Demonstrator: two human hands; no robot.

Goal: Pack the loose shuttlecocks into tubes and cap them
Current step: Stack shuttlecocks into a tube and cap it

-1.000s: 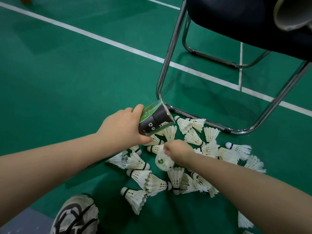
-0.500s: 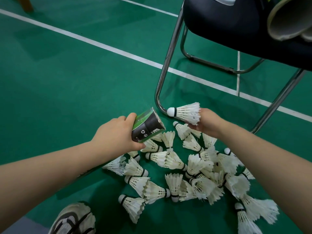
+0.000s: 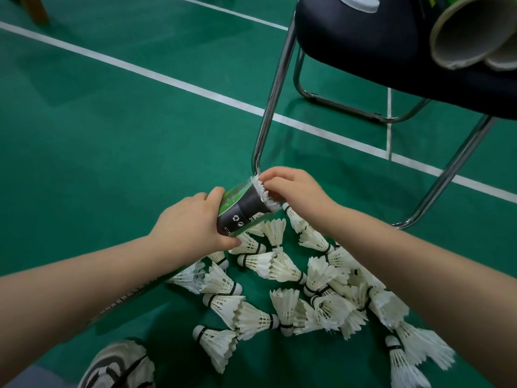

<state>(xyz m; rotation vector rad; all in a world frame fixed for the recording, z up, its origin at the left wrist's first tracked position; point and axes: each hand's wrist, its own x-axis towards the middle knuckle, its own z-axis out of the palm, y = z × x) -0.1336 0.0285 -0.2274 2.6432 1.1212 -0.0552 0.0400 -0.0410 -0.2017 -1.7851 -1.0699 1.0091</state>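
My left hand [image 3: 190, 225] grips a black and green shuttlecock tube [image 3: 242, 210], its open mouth tilted up to the right. A white shuttlecock [image 3: 264, 193] sits in that mouth, only its feather skirt showing. My right hand [image 3: 293, 191] pinches those feathers at the tube's rim. Several loose white shuttlecocks [image 3: 282, 268] lie scattered on the green floor just below both hands. The tube's lower length runs hidden under my left forearm.
A chair with a dark seat [image 3: 363, 37] and chrome legs [image 3: 275, 88] stands right behind the tube's mouth. Two open cardboard tubes [image 3: 472, 32] lie on the seat at top right. My shoe [image 3: 117, 368] is at the bottom left. White court lines [image 3: 167, 79] cross the floor.
My right hand picked a shuttlecock out of the pile, carried it up to the tube's mouth and pushed it in cork first. The left hand lifted the tube slightly.
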